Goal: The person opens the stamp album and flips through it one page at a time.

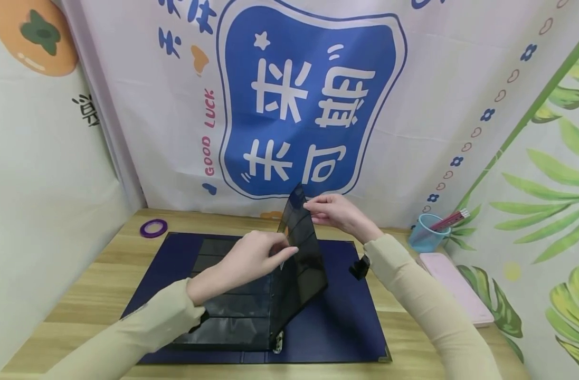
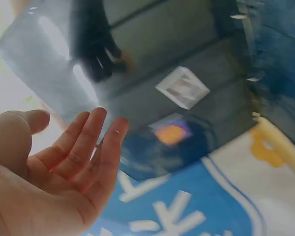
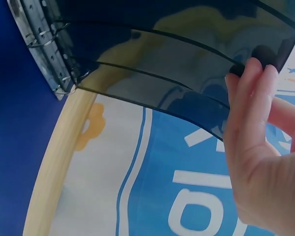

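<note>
A dark blue ring-bound stamp album (image 1: pixel 351 327) lies opened out on the table, with black pocket pages (image 1: pixel 237 301) flat on its left side. One black pocket page (image 1: pixel 305 258) stands up from the rings, slanting to the right. My right hand (image 1: pixel 337 214) pinches that page near its far outer edge. In front of the same page is my left hand (image 1: pixel 253 253), its fingers loosely bent and holding nothing. The left wrist view shows a small pale stamp (image 2: pixel 183 88) and a purple-orange stamp (image 2: pixel 171 133) in the page's strips. Metal rings (image 3: pixel 48 38) hold the page's inner edge.
A purple tape roll (image 1: pixel 153 228) lies at the back left of the wooden table (image 1: pixel 80 301). At the back right, a light blue cup (image 1: pixel 424 236) holds several pencils (image 1: pixel 448 220). A pink flat case (image 1: pixel 455 287) lies right of the album. A printed cloth (image 1: pixel 175 132) hangs behind.
</note>
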A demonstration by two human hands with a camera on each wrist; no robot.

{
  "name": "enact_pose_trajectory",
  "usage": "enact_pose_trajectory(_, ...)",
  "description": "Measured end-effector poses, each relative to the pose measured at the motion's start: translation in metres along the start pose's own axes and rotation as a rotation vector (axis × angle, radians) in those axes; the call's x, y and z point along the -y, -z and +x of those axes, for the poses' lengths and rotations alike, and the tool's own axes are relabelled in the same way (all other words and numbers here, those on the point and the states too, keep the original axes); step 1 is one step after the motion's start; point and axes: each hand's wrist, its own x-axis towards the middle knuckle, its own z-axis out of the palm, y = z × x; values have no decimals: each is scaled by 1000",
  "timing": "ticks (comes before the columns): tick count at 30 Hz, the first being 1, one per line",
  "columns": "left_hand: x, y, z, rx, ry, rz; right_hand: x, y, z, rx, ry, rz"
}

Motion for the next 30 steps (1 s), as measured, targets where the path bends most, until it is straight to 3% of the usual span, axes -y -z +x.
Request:
enact_pose_trajectory(6, -29, 5, 15, -1, 21, -1, 7, -6, 2, -1, 22, -6)
enact_pose_trajectory(12, -41, 3, 23, 35, 31, -15, 9, -12, 2, -14, 43, -29)
enact_pose_trajectory(19, -38, 2, 20, 55, 32, -79, 10, -18, -2, -29, 82, -90)
enact_pose_trajectory(25, -32, 8, 12, 13, 68, -88, 5, -16, -8, -8, 110, -120)
enact_pose_trajectory(30, -21, 14, 2, -28, 92, -92, -14, -9, -12, -16, 126, -136)
